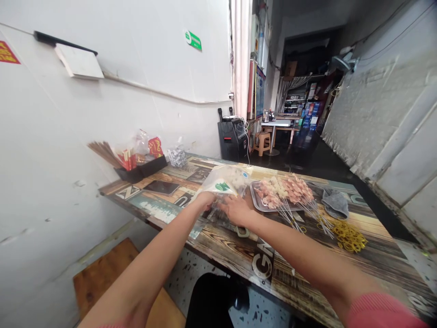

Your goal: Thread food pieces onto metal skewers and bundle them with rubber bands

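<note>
A clear plastic bag point(213, 175) with a green leaf print lies on the table, pale contents showing through its far part. My left hand point(205, 198) is closed on the bag's near edge, its fingers partly hidden. My right hand point(238, 211) grips the bag just to the right, fingers bent towards the left hand. Beneath the hands is a clear, shiny surface that I cannot make out. By my right wrist lies a pale green loop-shaped handle point(243, 233). Right of it, a metal tray point(254, 197) bears raw meat skewers point(295, 189), their bare sticks pointing towards me.
Yellow rubber bands point(350, 236) lie in a heap at the right, near a grey cloth point(335, 203). At the left are a phone point(161, 187) and a black box point(143, 169) with sticks and packets. A wall borders the table's left; a black speaker point(234, 139) stands behind.
</note>
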### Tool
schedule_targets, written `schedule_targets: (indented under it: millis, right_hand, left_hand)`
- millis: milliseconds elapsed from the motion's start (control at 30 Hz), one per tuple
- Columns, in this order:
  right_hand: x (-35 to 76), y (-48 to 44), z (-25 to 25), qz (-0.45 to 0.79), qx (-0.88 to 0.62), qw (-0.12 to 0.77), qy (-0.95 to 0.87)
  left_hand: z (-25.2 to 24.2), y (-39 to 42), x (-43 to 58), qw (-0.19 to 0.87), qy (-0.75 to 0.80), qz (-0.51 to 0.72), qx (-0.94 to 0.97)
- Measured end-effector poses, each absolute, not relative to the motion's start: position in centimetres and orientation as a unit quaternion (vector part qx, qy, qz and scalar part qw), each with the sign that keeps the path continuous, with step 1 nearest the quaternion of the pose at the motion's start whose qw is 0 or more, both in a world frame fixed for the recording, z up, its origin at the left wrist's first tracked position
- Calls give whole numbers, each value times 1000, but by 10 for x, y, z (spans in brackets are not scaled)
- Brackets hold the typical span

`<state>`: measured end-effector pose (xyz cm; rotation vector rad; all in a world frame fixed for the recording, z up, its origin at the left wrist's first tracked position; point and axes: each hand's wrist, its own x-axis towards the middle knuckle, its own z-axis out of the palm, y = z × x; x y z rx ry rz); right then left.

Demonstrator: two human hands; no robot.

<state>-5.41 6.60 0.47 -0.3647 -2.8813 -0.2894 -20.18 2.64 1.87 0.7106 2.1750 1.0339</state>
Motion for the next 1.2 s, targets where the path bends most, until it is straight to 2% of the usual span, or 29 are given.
schedule_targets:
  millis: [267,533,900,1067,1200]
  right_hand:
    - [-56,59,-7,-80,-87,107,-987]
    - [-54,52,1,-55,-113,110,-986]
    - [-40,66,59,32,-118,-33,-992]
    - [-14,46,85,73,-93,-23,-993]
    - [13,13,75,152,-119,60,-979]
  left_hand:
    - [20,24,-194,335,824,400,220]
    - [24,34,-188,381,754,501,187]
    - [2,-28,-150,394,633,643,175]
    - [-10,-70,-125,405,591,673,184]
    - [-16,-105,-83,403,561,703,170]
